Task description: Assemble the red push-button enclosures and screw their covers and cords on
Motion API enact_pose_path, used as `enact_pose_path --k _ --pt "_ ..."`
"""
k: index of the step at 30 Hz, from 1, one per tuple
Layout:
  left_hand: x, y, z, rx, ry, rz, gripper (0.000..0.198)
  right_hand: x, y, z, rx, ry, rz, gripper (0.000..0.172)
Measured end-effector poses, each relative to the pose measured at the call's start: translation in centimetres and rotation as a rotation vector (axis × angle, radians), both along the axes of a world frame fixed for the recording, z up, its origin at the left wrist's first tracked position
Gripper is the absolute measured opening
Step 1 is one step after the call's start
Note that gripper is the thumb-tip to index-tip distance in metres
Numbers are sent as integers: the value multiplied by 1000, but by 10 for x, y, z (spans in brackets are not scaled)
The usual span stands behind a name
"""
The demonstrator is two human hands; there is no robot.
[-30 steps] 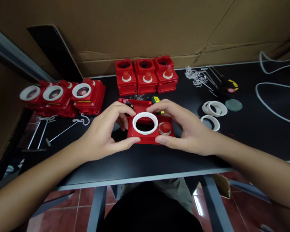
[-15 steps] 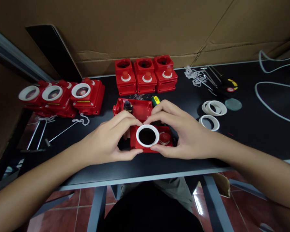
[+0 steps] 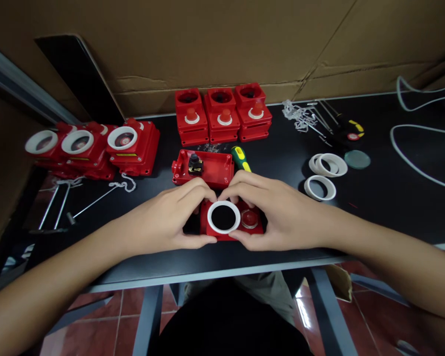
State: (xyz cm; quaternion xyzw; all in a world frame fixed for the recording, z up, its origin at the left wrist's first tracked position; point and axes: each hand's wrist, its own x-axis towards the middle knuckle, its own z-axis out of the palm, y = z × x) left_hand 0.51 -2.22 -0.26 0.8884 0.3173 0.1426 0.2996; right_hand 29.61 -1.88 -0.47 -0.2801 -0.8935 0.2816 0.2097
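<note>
A white ring [image 3: 209, 217] with a dark centre sits on a red box cover [image 3: 258, 228] that has a red round button [image 3: 249, 218] at its right. My left hand [image 3: 170, 215] curves around the ring's left side, fingertips at its back edge and thumb at the front of the cover. From the right, my right hand [image 3: 278, 210] holds the ring the same way, thumb pressed to its front edge. Just behind lies an open red box base [image 3: 220, 170] with a black switch [image 3: 195, 164] inside. A green and yellow screwdriver handle [image 3: 241, 158] rests beside it.
Red boxes [image 3: 222, 118] stand in a row at the back, and more with white rings [image 3: 139, 148] at the left. Loose white rings [image 3: 332, 190], a glass disc [image 3: 357, 159] and small hammers with chains [image 3: 94, 201] lie about. Cardboard [image 3: 222, 49] walls the back.
Both hands have moved slightly toward the table's front edge, with the ring and cover lower in view. The open base behind and its switch now show more fully.
</note>
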Motion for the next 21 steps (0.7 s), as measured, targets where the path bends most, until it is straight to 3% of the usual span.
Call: enact_pose_path --k 12,17,21 --pt "-1 4 -2 -5 -68 6 53 0 2 -3 36 19 19 41" --pt "-1 4 1 16 -85 0 35 1 2 -3 50 6 20 41" --pt "-2 3 1 43 -87 -19 34 1 2 -2 57 -11 10 41"
